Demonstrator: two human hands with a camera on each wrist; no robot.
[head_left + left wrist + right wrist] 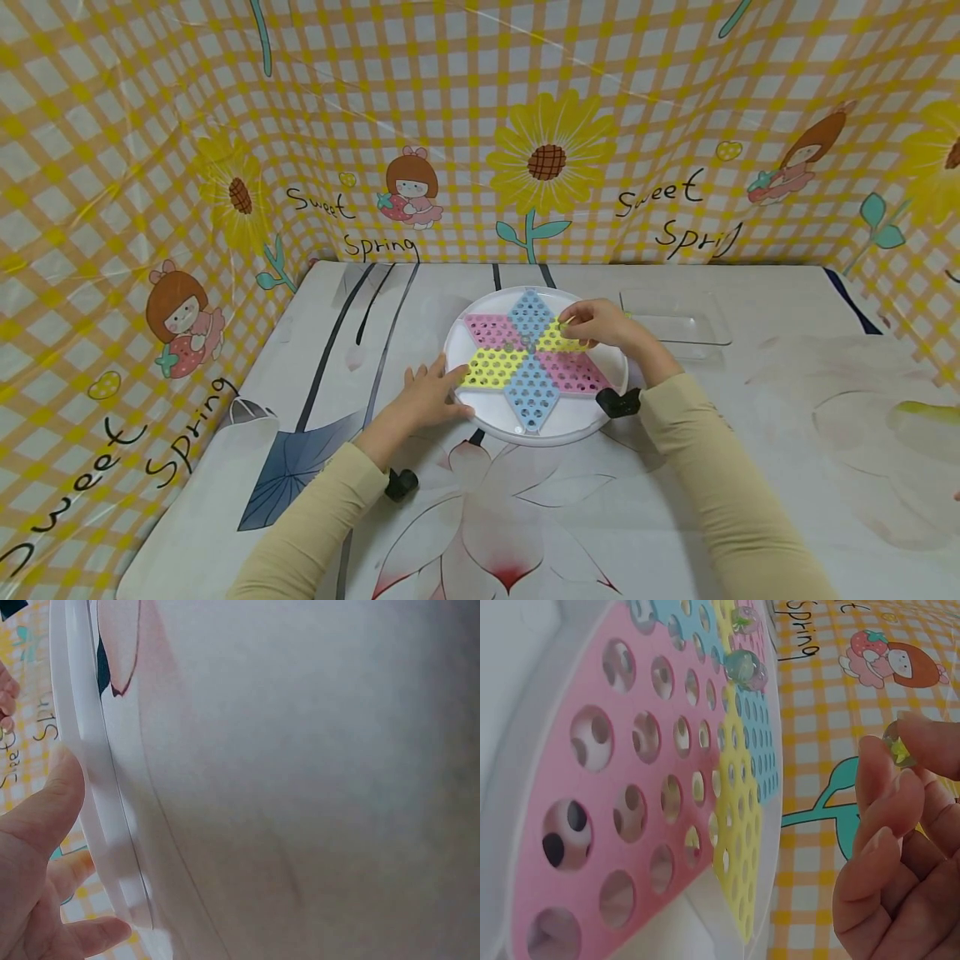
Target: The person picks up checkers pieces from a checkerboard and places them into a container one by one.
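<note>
A round white Chinese checkers board [482,415] lies on the table, its star made of pink, yellow and blue sections full of holes. At its left rim my left hand [426,395] rests with fingers spread, the thumb against the edge. My right hand [600,323] is raised over the yellow section on the far right. Between its thumb and index finger it pinches a clear glass marble [898,748] with yellow inside. A greenish marble [742,668] and a few others sit near the star's centre.
Behind my right hand stands a clear plastic tray [690,327]. The table wears a white cover [480,517] printed with flowers. A yellow checked cloth [465,100] hangs behind and at both sides. Black wrist straps [619,403] are on my arms.
</note>
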